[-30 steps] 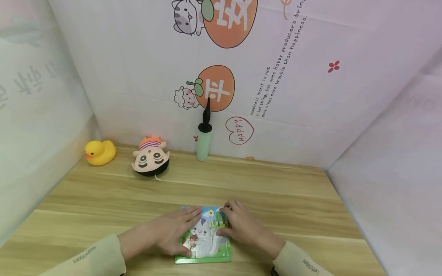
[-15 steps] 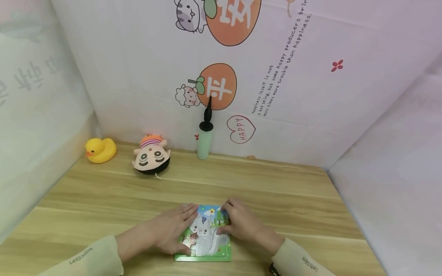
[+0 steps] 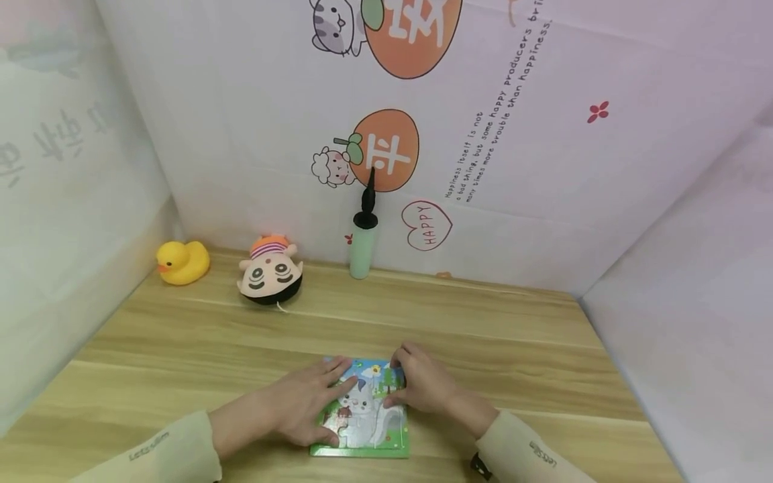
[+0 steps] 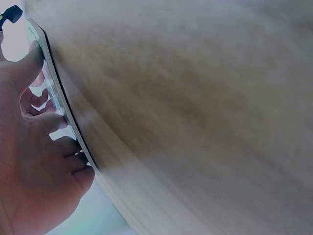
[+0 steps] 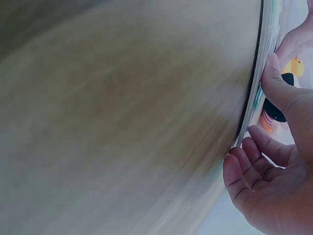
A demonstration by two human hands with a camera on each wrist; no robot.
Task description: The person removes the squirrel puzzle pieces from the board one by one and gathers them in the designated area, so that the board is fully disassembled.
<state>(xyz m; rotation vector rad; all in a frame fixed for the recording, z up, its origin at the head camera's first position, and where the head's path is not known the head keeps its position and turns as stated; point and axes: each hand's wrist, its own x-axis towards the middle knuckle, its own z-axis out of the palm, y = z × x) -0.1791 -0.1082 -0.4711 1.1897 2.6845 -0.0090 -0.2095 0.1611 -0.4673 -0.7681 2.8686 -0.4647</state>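
Observation:
A square jigsaw puzzle [image 3: 362,429] lies flat on the table, picturing a grey-white squirrel on green ground under a blue sky. Across its left side my left hand [image 3: 302,402] rests with spread fingers, thumb near the lower left corner. My right hand [image 3: 427,382] touches the right side, its thumb on the picture and its bent fingers at the upper right corner. In the left wrist view, the puzzle's thin edge [image 4: 63,95] runs beside the left hand [image 4: 36,147]. The right wrist view shows the right hand [image 5: 274,171] with loosely bent fingers against the edge.
Along the back of the wooden table [image 3: 513,335] stand a yellow rubber duck [image 3: 183,263], a plush doll [image 3: 270,272] lying head toward me, and a pale green hand pump [image 3: 361,251] with a black top. Printed cloth walls [image 3: 513,134] close off the back and both sides.
The head view has shifted slightly, so the scene sits a little farther right. Both hands stay on the puzzle, with only slight finger movement in the left hand.

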